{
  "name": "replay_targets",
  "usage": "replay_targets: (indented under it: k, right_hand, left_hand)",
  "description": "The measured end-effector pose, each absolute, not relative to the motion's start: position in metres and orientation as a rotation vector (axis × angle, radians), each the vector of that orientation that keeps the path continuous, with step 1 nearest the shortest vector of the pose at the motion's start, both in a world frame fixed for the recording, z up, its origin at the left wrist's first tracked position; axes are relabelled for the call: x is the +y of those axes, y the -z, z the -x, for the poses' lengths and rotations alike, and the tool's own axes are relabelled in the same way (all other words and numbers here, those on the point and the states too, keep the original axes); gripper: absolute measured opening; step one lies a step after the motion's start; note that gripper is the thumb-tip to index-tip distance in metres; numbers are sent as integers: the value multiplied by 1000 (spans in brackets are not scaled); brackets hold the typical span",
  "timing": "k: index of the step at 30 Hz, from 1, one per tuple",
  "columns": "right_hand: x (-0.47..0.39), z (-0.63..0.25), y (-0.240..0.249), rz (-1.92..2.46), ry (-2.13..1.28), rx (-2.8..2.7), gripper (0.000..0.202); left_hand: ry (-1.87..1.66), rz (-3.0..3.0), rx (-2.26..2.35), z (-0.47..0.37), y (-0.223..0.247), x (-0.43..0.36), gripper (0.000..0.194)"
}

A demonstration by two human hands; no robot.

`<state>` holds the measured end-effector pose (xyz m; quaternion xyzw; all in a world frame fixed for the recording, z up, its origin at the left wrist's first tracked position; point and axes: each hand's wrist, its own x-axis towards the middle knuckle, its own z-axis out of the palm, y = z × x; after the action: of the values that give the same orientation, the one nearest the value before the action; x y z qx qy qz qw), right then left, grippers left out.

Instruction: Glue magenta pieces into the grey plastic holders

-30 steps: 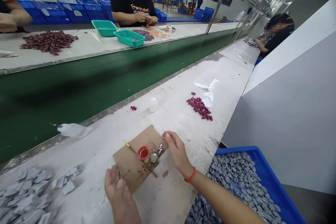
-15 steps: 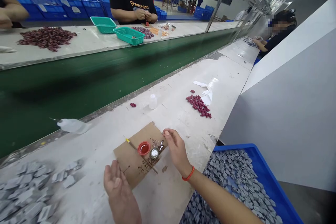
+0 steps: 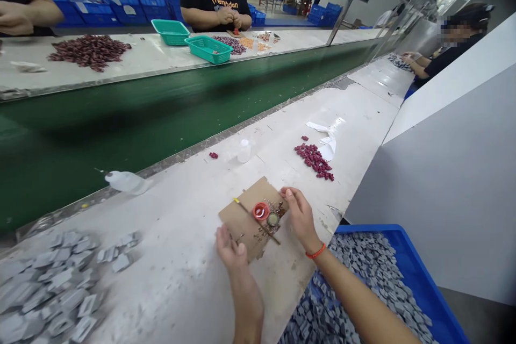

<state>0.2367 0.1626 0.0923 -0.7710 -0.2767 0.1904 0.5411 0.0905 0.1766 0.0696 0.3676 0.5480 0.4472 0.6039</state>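
A piece of brown cardboard (image 3: 242,217) lies at a slant between my two hands. My left hand (image 3: 236,255) grips its near left edge, thumb on the upper side. At the opposite edge my right hand (image 3: 301,219), with a red bead bracelet at the wrist, pinches the far right corner. On the cardboard are a small red cup (image 3: 261,211) of reddish liquid, a round metal-rimmed cap (image 3: 273,219) beside it, and a thin brush-like stick (image 3: 258,221) with a yellow end. Brown spots stain the board around them.
Grey pieces (image 3: 60,285) lie at the left; dark red pieces (image 3: 314,161) lie beyond my right hand. A squeeze bottle (image 3: 127,183) and a small white bottle (image 3: 244,151) are near the green belt (image 3: 161,113). A blue crate (image 3: 423,274) stands at the right. Co-workers sit across.
The cardboard, with the cup, cap and stick on it, has shifted right and slightly away, both hands moving along with it. The view has also turned a little.
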Motion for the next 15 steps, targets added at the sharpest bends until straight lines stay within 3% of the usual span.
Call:
replay_targets:
  k: [9, 15]
  right_hand:
    - [162, -266, -92, 1913, -373, -720, 46]
    - [146, -234, -118, 1915, -190, -788, 43]
  left_hand:
    - [-848, -1013, 1286, -114, -102, 173, 63]
    - [-916, -1543, 1612, -35, -106, 163, 53]
